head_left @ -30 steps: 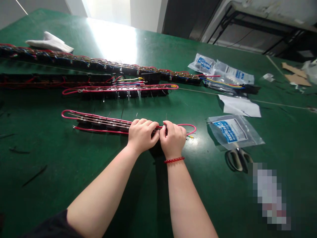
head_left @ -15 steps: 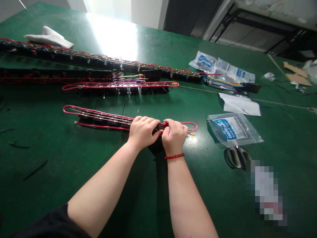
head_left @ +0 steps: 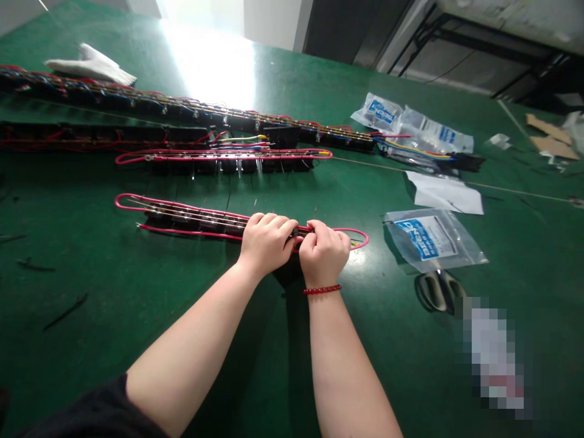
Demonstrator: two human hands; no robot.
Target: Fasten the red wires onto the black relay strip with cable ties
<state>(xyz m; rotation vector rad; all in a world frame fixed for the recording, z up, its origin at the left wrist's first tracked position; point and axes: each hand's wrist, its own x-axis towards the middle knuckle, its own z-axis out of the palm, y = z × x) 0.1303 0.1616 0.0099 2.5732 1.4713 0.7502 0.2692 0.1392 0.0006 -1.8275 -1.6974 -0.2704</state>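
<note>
A black strip of blocks with metal rods and red cable (head_left: 196, 219) lies across the green table in front of me. My left hand (head_left: 268, 242) is wrapped over it right of its middle, fingers on the far side and thumb on the near side. Close beside it, my right hand (head_left: 325, 250) is closed around the strip near its right end, a red bead bracelet on the wrist. The red cable loops (head_left: 362, 237) out past the right hand. What lies under my fingers and palms is hidden.
Behind lies a similar shorter wired strip (head_left: 228, 163) and a long wired strip (head_left: 173, 106). A white glove (head_left: 91, 64) rests at the far left. To the right are a labelled plastic bag (head_left: 433, 240), scissors (head_left: 438, 291), white paper (head_left: 444, 193) and more bags (head_left: 438, 131).
Both hands have shifted very slightly right and keep their hold on the strip. The cable loop at the right end sits a little lower and further right.
</note>
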